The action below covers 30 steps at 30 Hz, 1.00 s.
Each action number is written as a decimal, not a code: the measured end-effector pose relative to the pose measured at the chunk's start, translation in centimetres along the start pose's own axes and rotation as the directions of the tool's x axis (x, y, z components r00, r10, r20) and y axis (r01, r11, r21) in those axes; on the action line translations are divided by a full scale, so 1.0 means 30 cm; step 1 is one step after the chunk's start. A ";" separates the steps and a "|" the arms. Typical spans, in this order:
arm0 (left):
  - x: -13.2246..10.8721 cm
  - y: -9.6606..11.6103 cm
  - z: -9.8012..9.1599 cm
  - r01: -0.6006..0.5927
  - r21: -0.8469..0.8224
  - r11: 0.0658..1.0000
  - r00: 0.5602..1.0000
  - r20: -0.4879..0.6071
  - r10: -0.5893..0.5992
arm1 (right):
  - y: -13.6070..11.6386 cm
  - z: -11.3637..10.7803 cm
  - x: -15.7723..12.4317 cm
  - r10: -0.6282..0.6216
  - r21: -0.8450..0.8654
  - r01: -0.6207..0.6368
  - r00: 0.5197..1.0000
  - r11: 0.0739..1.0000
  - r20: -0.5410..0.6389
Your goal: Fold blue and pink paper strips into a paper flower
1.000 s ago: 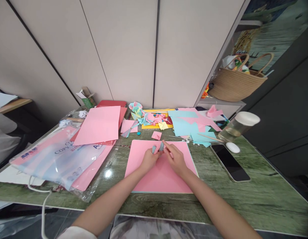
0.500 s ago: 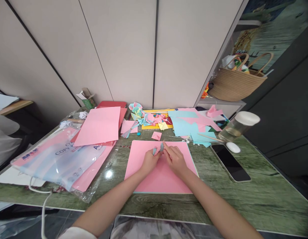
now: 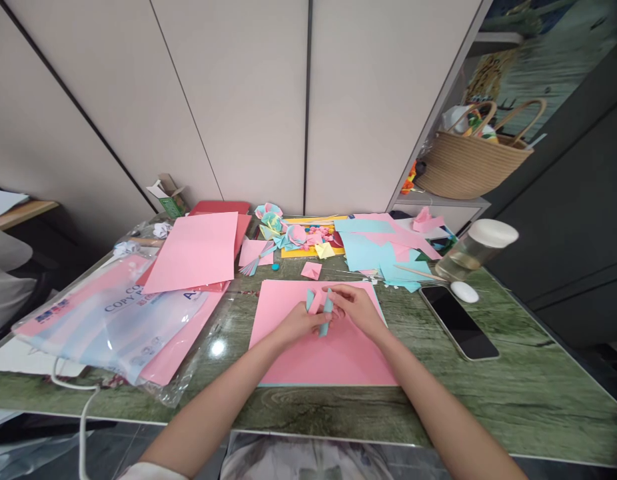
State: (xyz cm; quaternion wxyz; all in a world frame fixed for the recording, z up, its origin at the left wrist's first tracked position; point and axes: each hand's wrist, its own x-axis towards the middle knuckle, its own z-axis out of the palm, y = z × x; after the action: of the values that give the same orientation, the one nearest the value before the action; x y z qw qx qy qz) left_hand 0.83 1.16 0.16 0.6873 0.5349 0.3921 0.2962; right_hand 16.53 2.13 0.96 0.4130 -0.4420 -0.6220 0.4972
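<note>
My left hand (image 3: 297,325) and my right hand (image 3: 357,309) meet over a large pink sheet (image 3: 316,350) lying flat on the green marble table (image 3: 513,393). Between their fingertips they pinch a small folded paper piece (image 3: 322,307), pink on one side and light blue on the other. Both hands' fingers are closed on it, the left from below and the right from the right side. The piece is held just above the sheet.
A plastic pack of copy paper (image 3: 103,317) and loose pink sheets (image 3: 194,251) lie at the left. Paper flowers and scraps (image 3: 293,237), blue and pink sheets (image 3: 373,250) sit behind. A phone (image 3: 458,322), white-lidded jar (image 3: 476,250) and woven basket (image 3: 471,163) are at the right.
The folded piece has been turned and drawn out longer between my fingers, and both hands have shifted slightly nearer to me. The view has tilted a little.
</note>
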 end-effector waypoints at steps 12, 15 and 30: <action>0.004 0.001 -0.043 -0.010 0.520 0.854 0.964 -0.223 0.148 | 0.022 -0.042 0.021 -0.070 -0.101 0.081 0.992 0.992 0.109; 0.012 -0.010 -0.048 -0.034 0.671 0.741 0.937 -0.238 0.258 | 0.045 -0.039 0.025 -0.098 -0.223 0.129 0.985 0.966 0.144; 0.010 -0.009 -0.049 -0.025 0.605 0.796 0.949 -0.237 0.210 | 0.052 0.000 0.000 -0.156 -0.480 0.145 0.988 0.865 0.017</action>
State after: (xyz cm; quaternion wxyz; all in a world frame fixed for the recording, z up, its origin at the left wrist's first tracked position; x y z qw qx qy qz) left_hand -0.28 2.08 -0.36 0.3993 0.6971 0.5275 0.2764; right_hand 16.76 2.31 -0.56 0.3350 -0.4861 -0.7537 0.2888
